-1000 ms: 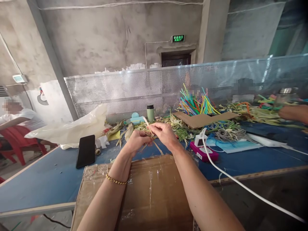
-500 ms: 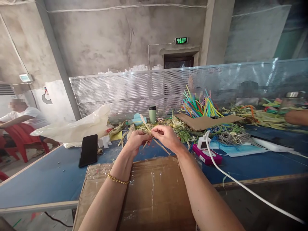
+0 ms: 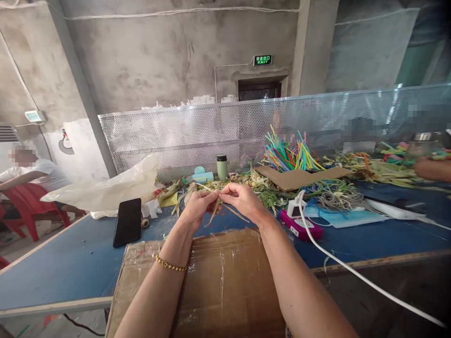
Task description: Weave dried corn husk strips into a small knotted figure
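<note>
My left hand (image 3: 198, 205) and my right hand (image 3: 241, 199) meet above the blue table (image 3: 63, 263), both pinching thin dried straw strips (image 3: 215, 211) between the fingertips. The strips' loose ends hang down and out to the right below my fingers. A gold bead bracelet sits on my left wrist. Both forearms reach over a taped cardboard box (image 3: 211, 286) at the table's near edge. Beyond my hands lies a heap of green and tan leaf strips (image 3: 260, 185).
A black phone (image 3: 127, 221) lies left, beside a pale plastic bag (image 3: 105, 188). A green flask (image 3: 221, 167), coloured strips (image 3: 289, 152), cardboard sheet (image 3: 299, 176), pink box (image 3: 299, 225) with white charger cable (image 3: 352, 272) lie right. A perforated metal screen (image 3: 176, 136) backs the table. Another person's hand (image 3: 431, 169) is at far right; someone sits far left.
The strip end that stuck up above my fingers now points down and sideways. My hands stayed together in the same spot, working the strips; the view shifted slightly.
</note>
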Tool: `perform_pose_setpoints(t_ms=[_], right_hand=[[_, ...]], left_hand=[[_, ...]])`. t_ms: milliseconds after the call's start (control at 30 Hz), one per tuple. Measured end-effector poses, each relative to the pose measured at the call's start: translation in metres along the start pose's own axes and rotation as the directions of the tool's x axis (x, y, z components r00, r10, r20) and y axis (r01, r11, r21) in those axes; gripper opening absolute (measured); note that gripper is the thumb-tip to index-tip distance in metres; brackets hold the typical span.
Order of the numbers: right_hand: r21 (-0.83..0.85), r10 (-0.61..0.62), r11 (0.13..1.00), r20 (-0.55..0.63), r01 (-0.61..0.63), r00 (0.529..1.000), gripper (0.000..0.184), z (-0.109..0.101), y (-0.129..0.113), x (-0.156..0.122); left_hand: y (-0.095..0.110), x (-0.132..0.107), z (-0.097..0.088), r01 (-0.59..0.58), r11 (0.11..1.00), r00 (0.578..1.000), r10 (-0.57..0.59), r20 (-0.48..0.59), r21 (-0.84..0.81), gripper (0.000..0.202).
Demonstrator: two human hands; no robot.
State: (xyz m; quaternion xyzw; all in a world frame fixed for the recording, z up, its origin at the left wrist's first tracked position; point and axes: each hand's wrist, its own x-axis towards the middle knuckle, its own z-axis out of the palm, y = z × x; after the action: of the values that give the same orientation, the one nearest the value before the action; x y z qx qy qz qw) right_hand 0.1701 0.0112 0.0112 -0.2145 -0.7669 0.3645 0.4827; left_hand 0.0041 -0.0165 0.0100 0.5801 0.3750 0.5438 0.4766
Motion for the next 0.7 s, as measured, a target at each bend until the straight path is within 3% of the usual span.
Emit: perform_pose_setpoints(t_ms=[200,400,700], right_hand=[[-0.147,-0.039,0.989,-0.096,0.025,0.995,0.026,0.0025,0.0052,0.0025],[-0.205,-0.053,0.978,-0.087,0.034,0.995,0.017,0.0031,0.0001,0.0019],[-0.184,-0.111,0.978,-0.083,0.094,0.990,0.015,0.0018,-0.0036,-0.0003]], left_hand=[[-0.0070,0.0056,0.0000,-0.110,0.989,0.990,0.117,-0.075,0.100,0.041],[-0.0101,0.0082,-0.0022,-0.156,0.976,0.982,0.170,-0.086,0.151,0.045],[-0.0057,0.0046,0.0002,-0.119,0.991,0.990,0.114,-0.080,-0.057,0.040]])
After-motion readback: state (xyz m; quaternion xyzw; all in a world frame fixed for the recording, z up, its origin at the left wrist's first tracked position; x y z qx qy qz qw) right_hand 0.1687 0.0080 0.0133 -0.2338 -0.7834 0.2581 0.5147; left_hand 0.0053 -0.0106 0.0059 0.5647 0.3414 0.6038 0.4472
